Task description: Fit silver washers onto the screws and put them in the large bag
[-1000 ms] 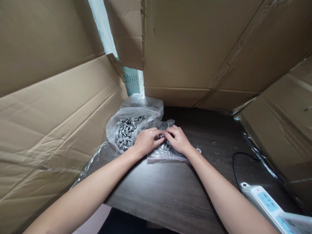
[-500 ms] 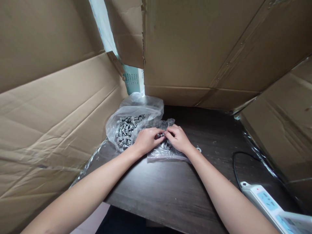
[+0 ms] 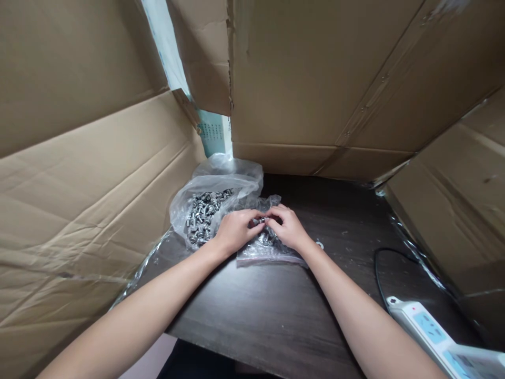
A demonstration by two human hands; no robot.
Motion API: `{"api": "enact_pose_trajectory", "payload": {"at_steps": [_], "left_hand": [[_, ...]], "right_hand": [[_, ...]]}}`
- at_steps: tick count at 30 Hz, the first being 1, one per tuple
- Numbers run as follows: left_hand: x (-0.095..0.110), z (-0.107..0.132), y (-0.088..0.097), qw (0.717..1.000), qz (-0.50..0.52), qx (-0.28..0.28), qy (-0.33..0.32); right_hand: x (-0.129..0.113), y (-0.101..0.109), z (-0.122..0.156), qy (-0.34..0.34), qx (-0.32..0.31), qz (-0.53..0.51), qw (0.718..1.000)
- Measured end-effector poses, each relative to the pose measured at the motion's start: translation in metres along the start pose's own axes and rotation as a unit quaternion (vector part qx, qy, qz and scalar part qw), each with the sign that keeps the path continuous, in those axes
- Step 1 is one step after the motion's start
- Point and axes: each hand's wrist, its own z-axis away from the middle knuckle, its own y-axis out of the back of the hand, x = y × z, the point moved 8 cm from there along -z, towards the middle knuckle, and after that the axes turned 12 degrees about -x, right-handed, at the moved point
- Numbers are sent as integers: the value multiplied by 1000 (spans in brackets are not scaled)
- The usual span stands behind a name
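Observation:
My left hand (image 3: 235,229) is closed in a pinch on a small metal bolt (image 3: 260,220). From the other side, the thumb and fingers of my right hand (image 3: 289,228) close on the same bolt's end. Whether a nut or washer sits there is too small to tell. Both hands are above a clear zip bag (image 3: 252,260) lying flat, with metal pieces (image 3: 268,239) showing in it. Left of my left hand, an open clear plastic bag (image 3: 179,210) holds a heap of short silvery bolts (image 3: 203,213).
Cardboard walls (image 3: 315,79) enclose the dark wooden table (image 3: 252,310) at the left, back and right. At right front lies a white power strip (image 3: 420,321) with a black cable (image 3: 376,268). A small pale ring (image 3: 320,245) rests beside my right wrist.
The view has shifted slightly. Both hands stay together on the bolt, and the fingers of my right hand have changed position a little around its end.

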Motion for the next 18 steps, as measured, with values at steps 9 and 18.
{"api": "enact_pose_trajectory", "payload": {"at_steps": [9, 18], "left_hand": [[6, -1, 2, 1000, 0, 13, -15], [4, 0, 2, 1000, -6, 6, -13]], "right_hand": [[3, 1, -1, -12, 9, -29, 999], [-2, -6, -2, -12, -40, 23, 999]]}}
